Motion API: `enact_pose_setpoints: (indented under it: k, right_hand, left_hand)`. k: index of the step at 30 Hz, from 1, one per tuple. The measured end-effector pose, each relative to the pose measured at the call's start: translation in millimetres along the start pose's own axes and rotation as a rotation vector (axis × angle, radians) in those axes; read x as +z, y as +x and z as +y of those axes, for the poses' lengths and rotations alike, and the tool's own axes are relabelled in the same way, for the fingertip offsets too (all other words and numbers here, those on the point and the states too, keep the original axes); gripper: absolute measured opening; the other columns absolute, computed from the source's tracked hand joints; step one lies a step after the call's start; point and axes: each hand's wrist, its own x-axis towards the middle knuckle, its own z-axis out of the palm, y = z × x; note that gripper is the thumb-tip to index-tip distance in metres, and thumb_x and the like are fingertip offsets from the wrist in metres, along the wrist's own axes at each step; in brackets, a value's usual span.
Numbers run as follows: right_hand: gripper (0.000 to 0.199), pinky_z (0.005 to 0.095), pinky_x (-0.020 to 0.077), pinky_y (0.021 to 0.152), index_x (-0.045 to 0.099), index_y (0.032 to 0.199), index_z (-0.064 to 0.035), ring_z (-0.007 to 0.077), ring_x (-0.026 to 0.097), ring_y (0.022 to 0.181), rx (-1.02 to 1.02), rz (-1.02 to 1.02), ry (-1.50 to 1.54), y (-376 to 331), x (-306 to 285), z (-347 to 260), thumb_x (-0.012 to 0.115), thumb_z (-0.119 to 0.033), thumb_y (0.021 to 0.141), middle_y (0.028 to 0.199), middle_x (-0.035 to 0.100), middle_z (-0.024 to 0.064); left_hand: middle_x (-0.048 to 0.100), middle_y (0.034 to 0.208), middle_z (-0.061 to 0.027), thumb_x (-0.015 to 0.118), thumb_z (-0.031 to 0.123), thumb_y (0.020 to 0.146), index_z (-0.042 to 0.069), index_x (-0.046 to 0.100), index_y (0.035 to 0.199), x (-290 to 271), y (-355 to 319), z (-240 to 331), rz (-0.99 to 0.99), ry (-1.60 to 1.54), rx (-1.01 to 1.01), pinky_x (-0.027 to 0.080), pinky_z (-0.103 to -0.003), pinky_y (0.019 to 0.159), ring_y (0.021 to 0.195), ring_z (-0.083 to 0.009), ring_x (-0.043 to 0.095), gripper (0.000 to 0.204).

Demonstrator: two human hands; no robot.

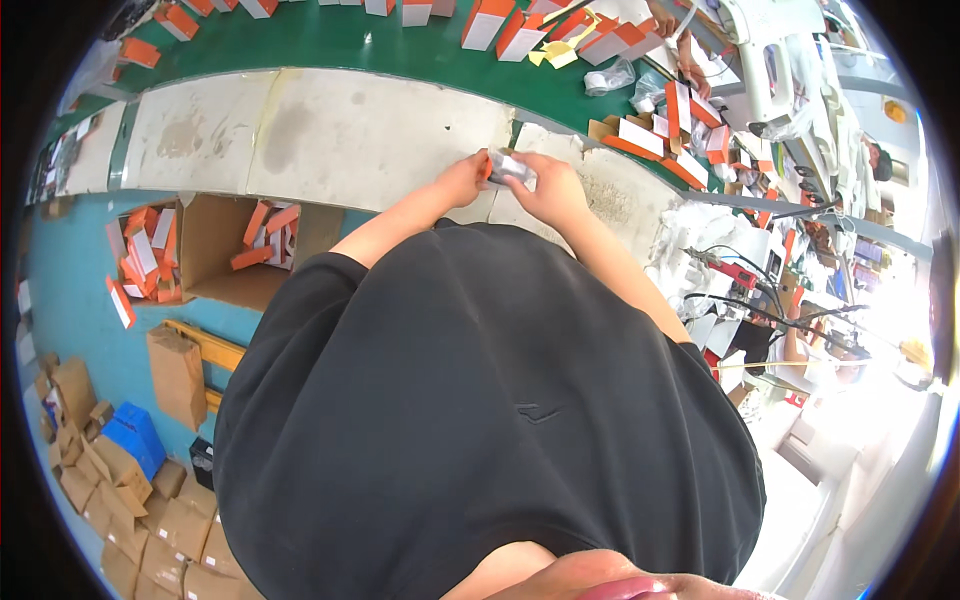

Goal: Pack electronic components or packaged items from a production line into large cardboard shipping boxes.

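Observation:
Both hands meet over the pale worktop in front of my body. My left hand closes on the left end of a small plastic-wrapped item, where an orange edge shows by the fingertips. From the other side, my right hand grips the same item, its fingers bent over the top. The wrapping looks clear and silvery; what lies inside is too small to make out. Part of the item is covered by my fingers.
Beyond the worktop runs a green belt carrying orange-and-white boxes. More boxes pile up at the right. An open carton with boxes stands at my left. Another person's hand is at the far right.

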Motion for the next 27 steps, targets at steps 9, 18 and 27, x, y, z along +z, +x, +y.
enact_pose_setpoints:
  k: [9, 18, 27]
  right_hand:
    - [0.011, 0.0456, 0.0589, 0.073, 0.072, 0.087, -0.0094, 0.0337, 0.073, 0.082, 0.144, -0.369, -0.505, 1.9, 36.3, 33.6, 0.062, -0.013, 0.082, 0.087, 0.074, 0.0135]
    - [0.007, 0.0418, 0.0566, 0.066, 0.073, 0.092, -0.0089, 0.0277, 0.07, 0.069, 0.103, 0.315, 0.101, 6.3, -29.3, 33.8, 0.07, -0.015, 0.09, 0.083, 0.072, 0.0087]
    - [0.108, 0.0467, 0.04, 0.114, 0.009, 0.161, -0.0026, 0.0312, 0.046, 0.138, 0.212, 0.382, 0.96, -1.0, -118.1, 118.8, 0.082, -0.01, 0.082, 0.153, 0.038, 0.0194]
  left_hand:
    - [0.065, 0.099, -0.0132, 0.072, -0.003, 0.083, 0.011, 0.049, 0.133, 5.3, 3.2, 3.1, 0.091, -0.079, 0.166, 0.051, -0.042, 0.083, 0.093, -0.0325, 0.064, 0.057]
    - [0.064, 0.138, -0.0096, 0.072, 0.01, 0.092, 0.008, 0.05, 0.151, -7.8, 21.0, 18.6, 0.017, -0.257, 0.294, 0.045, -0.038, 0.112, 0.125, -0.0262, 0.061, 0.063]
    - [0.057, 0.141, -0.0258, 0.052, 0.036, 0.107, -0.001, 0.047, 0.148, 21.6, 98.1, 120.7, -0.732, -1.447, 0.06, 0.043, -0.047, 0.114, 0.128, -0.0378, 0.059, 0.056]
